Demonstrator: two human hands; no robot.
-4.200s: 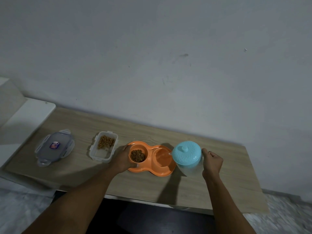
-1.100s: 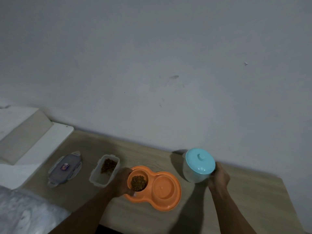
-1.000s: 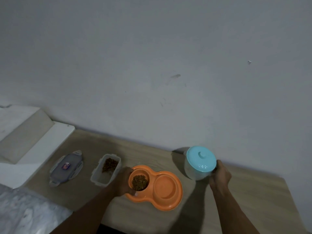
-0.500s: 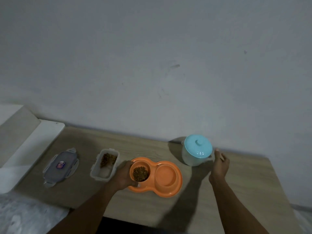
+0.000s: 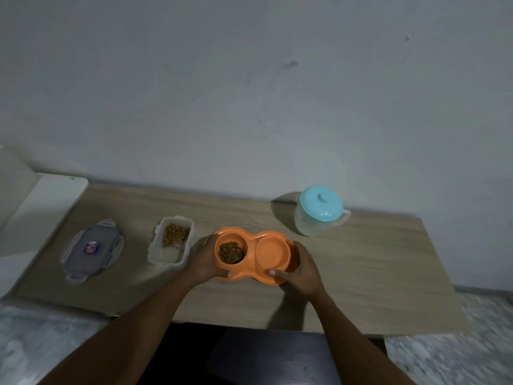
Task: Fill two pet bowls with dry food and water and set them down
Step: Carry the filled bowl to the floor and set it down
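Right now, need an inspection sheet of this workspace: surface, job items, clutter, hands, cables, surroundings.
Surface: light wood-grain tabletop, set against the grey wall.
Job's things: orange plastic double pet bowl, brown dry kibble in its left well, water in right well not discernible; clear jug with turquoise lid upright, back right; clear rectangular container open, part-filled with kibble.
Clutter: grey clip-lock lid lying flat, far left.
Hands: left hand grips the bowl's left end, right hand its right end.
Cables: nothing seen.
Surroundings: white ledge at left; speckled floor.
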